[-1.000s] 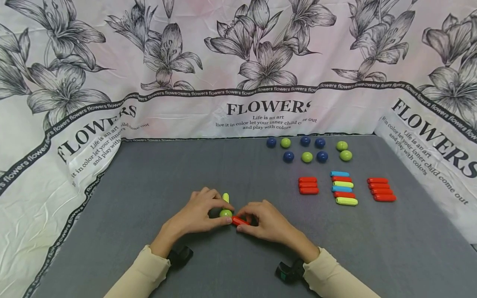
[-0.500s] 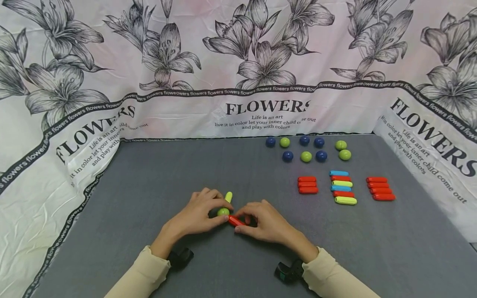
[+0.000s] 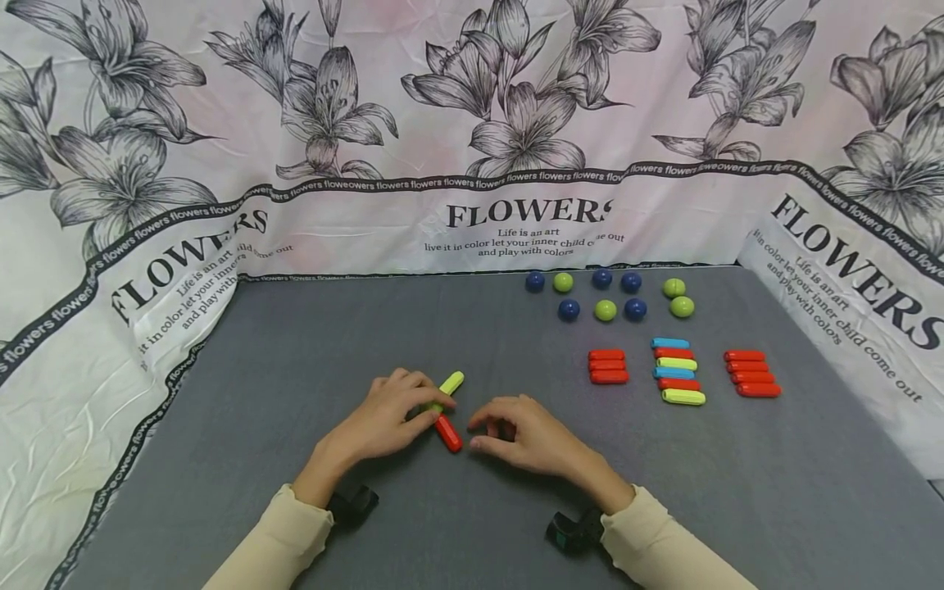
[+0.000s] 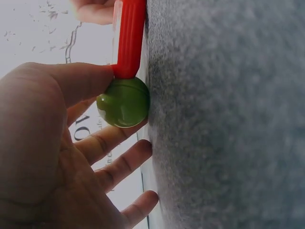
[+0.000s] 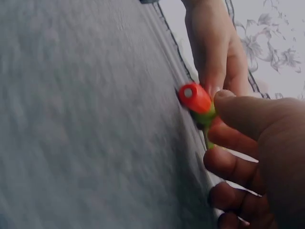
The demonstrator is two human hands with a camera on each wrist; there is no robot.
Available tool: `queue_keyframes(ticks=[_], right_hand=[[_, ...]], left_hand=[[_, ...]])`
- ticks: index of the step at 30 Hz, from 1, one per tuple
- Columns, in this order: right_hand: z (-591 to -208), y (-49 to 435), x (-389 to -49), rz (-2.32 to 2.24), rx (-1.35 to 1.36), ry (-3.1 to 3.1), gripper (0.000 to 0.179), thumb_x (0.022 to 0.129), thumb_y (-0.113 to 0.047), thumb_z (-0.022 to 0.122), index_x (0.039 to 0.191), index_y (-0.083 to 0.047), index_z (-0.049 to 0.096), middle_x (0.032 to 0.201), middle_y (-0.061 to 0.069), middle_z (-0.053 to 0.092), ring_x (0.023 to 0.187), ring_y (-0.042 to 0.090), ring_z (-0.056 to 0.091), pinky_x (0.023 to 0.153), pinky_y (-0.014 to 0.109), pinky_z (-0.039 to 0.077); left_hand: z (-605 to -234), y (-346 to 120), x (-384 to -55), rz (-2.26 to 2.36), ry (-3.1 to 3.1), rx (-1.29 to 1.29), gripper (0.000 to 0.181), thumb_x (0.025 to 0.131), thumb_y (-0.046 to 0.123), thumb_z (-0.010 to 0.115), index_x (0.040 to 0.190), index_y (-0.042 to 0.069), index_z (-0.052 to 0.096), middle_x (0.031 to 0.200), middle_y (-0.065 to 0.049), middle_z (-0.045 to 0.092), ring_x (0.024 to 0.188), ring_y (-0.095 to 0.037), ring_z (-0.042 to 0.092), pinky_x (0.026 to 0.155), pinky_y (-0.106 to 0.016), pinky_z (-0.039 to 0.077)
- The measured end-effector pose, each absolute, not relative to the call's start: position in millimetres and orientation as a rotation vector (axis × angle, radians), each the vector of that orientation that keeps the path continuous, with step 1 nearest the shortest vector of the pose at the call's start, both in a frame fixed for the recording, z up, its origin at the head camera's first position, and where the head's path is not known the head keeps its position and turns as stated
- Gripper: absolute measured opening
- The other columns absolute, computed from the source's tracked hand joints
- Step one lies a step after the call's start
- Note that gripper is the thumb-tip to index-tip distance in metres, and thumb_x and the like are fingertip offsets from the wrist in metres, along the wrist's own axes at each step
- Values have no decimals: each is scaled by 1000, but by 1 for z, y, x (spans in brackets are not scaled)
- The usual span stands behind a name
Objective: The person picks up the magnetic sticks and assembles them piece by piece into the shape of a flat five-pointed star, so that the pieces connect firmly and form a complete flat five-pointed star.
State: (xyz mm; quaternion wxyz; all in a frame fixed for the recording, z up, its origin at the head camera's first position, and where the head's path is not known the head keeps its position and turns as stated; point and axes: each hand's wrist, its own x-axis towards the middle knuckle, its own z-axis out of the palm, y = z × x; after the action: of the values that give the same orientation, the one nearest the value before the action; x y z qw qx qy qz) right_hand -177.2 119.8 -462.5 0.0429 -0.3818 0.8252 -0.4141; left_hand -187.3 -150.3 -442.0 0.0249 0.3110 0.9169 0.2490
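My left hand (image 3: 391, 418) pinches a green ball (image 4: 124, 102) between thumb and forefinger, its other fingers spread apart. In the head view the hand hides most of that ball. A red rod (image 3: 448, 434) meets the ball at one end and points toward the person; the left thumb tip touches this joint. From the ball's far side a yellow rod (image 3: 452, 383) points away and to the right. My right hand (image 3: 527, 438) hovers just right of the red rod, fingers loosely bent, holding nothing. The red rod's hollow end (image 5: 188, 92) shows in the right wrist view.
At the back right of the grey table (image 3: 332, 328) lie several blue balls (image 3: 569, 310) and green balls (image 3: 682, 306). Nearer are a left group of red rods (image 3: 608, 377), a mixed column with yellow rods (image 3: 683, 397), and a right group of red rods (image 3: 759, 391).
My right hand has let go of the red rod. The joined pieces have turned: the red rod's free end swung toward the person, the yellow rod tilted right. My left hand shifted slightly left.
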Motion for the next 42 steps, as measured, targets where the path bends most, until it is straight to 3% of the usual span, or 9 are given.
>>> queue_keyframes(ticks=[11,19,29,35,42], right_hand=[[-459,145,-190,-1362,-989,2634,13,93,-20,76,105,-15,76,82,-8,65,63,3,52,58,22,46],[-457,161,-203,-1433,-890,2842,16,91,-15,78,106,-10,76,83,-3,66,67,6,54,61,25,48],[-456,181,-224,-1433,-581,3222,19,87,-11,80,104,-6,76,87,9,67,72,19,57,67,32,47],[-449,191,-249,-1234,-439,3396,27,87,-13,79,111,-2,74,103,18,69,90,35,58,82,47,45],[-444,202,-274,-977,-245,3344,47,92,-17,73,136,-3,62,129,24,60,117,43,58,94,59,48]], left_hand=[[-439,-151,-187,766,2848,926,22,102,27,63,120,32,74,117,9,65,119,-19,53,98,-53,35],[-437,-154,-187,725,2827,940,30,94,25,71,123,35,72,117,10,62,115,-17,51,98,-51,34],[-440,-155,-187,698,2817,1022,26,89,27,80,112,36,75,118,7,61,117,-19,50,94,-48,34],[-440,-156,-187,701,2843,1019,25,88,29,81,111,36,74,116,8,62,114,-17,50,93,-47,35],[-442,-152,-187,692,2840,1007,24,89,31,80,111,36,73,117,7,61,115,-17,50,92,-45,34]])
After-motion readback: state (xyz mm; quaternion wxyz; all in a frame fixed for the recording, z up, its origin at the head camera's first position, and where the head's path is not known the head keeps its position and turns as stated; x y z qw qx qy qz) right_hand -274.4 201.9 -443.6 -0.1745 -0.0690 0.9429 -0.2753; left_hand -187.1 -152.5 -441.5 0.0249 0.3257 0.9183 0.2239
